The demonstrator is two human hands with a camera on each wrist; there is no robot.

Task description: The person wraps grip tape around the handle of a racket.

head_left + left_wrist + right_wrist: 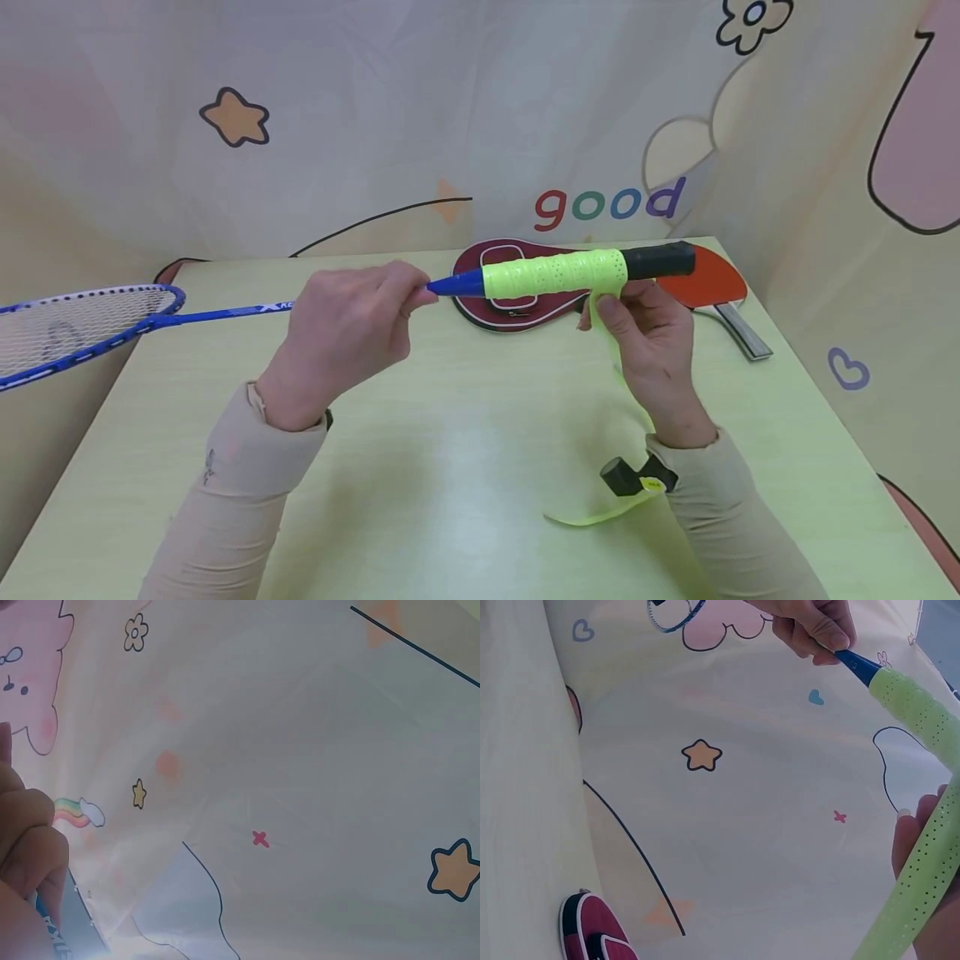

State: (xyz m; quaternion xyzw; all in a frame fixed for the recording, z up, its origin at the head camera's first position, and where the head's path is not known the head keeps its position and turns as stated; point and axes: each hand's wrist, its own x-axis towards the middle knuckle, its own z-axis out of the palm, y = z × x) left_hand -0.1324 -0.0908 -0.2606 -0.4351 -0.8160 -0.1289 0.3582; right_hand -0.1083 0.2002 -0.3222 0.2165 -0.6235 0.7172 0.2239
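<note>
Two hands are holding a racket and its green tape.
In the head view, the left hand (348, 321) is gripping the blue racket (459, 283) just left of its handle (660, 261); the right hand (656, 337), well apart from it, is pinching the loose end of the green tape (551, 275) under the handle. The tape is covering most of the handle, leaving its black end bare. The handle is hanging above the table (450, 467), where a dark red case (543, 308) and a red paddle (712, 279) are lying behind it. In the left wrist view, the left hand is curling round the shaft (51, 930). In the right wrist view, tape is running down from the handle, partly hiding the right hand's grip.
</note>
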